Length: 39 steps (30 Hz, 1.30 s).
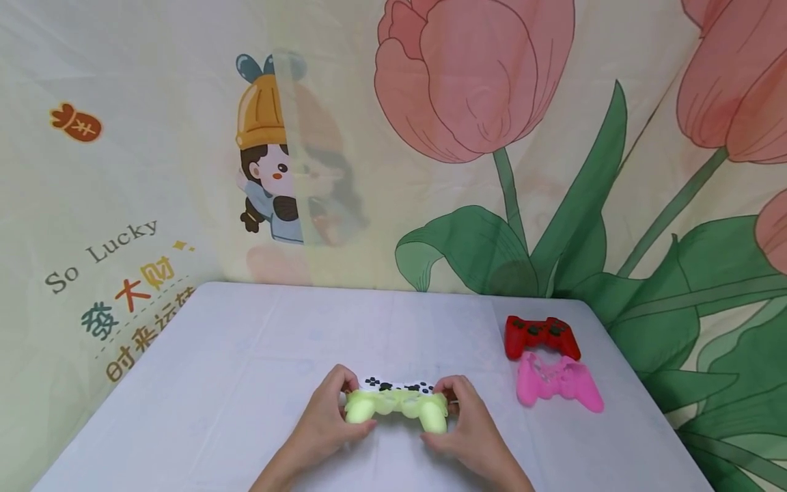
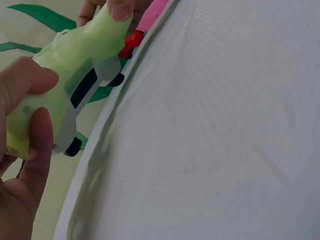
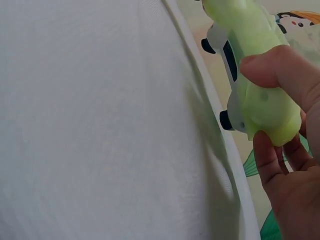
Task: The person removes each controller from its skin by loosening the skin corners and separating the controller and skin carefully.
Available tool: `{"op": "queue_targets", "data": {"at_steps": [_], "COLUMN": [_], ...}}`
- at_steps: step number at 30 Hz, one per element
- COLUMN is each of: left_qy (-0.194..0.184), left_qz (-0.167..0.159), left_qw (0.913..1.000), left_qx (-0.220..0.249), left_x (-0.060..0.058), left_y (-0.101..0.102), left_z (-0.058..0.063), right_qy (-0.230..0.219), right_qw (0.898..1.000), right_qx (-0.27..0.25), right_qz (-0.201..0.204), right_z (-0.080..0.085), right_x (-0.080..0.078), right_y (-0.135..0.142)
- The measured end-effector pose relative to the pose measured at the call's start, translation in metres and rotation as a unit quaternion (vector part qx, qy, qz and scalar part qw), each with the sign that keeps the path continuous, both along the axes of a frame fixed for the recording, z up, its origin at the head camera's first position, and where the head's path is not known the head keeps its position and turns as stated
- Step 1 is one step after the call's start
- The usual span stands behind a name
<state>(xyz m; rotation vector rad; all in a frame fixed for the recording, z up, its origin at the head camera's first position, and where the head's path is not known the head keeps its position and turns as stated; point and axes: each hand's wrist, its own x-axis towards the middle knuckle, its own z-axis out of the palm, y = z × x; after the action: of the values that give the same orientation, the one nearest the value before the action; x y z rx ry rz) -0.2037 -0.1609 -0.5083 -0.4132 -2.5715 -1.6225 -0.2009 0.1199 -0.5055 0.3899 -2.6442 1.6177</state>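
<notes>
A white game controller [image 1: 393, 386] with black buttons has a light green silicone cover [image 1: 402, 402] over its handles and near side; its white button face shows above the cover. My left hand [image 1: 322, 417] grips the left handle, thumb on the near side and fingers curled behind. On the other handle, my right hand [image 1: 470, 424] holds in much the same way. The left wrist view shows the thumb pressing the green cover [image 2: 70, 55], with the white shell [image 2: 107, 69] exposed along one edge. In the right wrist view, fingertips pinch the end of the cover [image 3: 272, 110].
At the right of the white-covered table [image 1: 246, 383] lies a red controller [image 1: 521, 336]. Just nearer than it is an unfilled pink silicone cover [image 1: 581, 383]. A printed curtain [image 1: 344, 266] with tulips hangs behind the table's far edge.
</notes>
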Motion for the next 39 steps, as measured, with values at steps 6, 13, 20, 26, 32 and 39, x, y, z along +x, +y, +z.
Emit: {"op": "queue_targets", "data": {"at_steps": [6,13,20,26,32,39], "left_qy": [-0.004,-0.006,0.001,-0.002,-0.001,0.040], "left_qz": [-0.009,-0.020,0.001,0.019,0.013,0.011], "left_qw": [0.9991,0.9978,0.9976,0.9975,0.9974,0.9973], "left_qx": [-0.042,-0.063,-0.070,-0.067,-0.071,-0.060], "left_x": [0.001,0.001,0.000,-0.002,-0.002,-0.003], "left_y": [0.000,-0.001,0.001,0.005,0.005,0.005], "left_z": [0.000,0.000,-0.001,0.001,0.000,-0.002], "right_qy": [0.015,0.012,0.019,0.040,0.032,0.052], "right_qw": [0.998,0.998,0.998,0.996,0.996,0.995], "right_qx": [0.061,0.064,0.063,0.059,0.067,0.069], "right_qz": [-0.004,-0.003,-0.023,-0.051,-0.050,-0.051], "right_z": [0.001,0.004,0.005,0.004,0.005,0.005], "right_x": [-0.001,0.000,-0.001,-0.001,0.000,0.000], "right_y": [-0.001,-0.004,-0.006,-0.006,-0.008,-0.012]}}
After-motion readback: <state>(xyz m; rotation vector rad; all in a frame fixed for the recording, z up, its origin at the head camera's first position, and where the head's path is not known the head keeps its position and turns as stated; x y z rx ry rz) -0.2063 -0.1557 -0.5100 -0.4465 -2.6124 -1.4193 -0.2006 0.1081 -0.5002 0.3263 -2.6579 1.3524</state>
